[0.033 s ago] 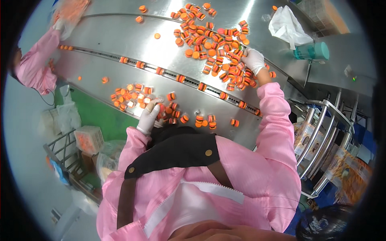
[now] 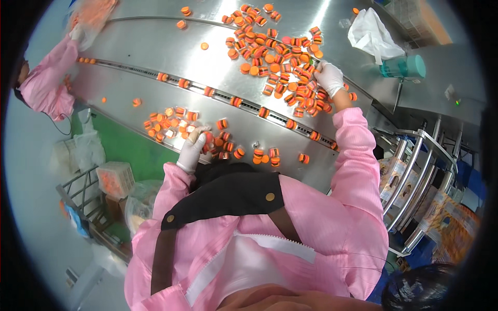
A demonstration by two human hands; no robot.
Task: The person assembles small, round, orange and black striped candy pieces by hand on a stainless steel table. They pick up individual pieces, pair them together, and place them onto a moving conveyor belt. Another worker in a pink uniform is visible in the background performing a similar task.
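My left hand, in a white glove, is closed around a reddish-orange layered sweet at the near edge of the metal table. Beside it lies a loose cluster of burger-shaped orange sweets, some apparently in clear plastic trays. My right hand, also gloved, reaches to the right edge of a larger pile of the same sweets. Its thumb and forefinger look apart; the pile partly hides the other fingertips. Between the two heaps, spaced-out sweets sit in a narrow conveyor channel.
Another person's pink sleeve and a bag of orange sweets are at far left. A white cloth and a teal container lie at back right. Metal rollers with printed film stand right. A crate stands lower left.
The sweets in the conveyor channel sit very slightly farther right. Both hands hold nearly the same places.
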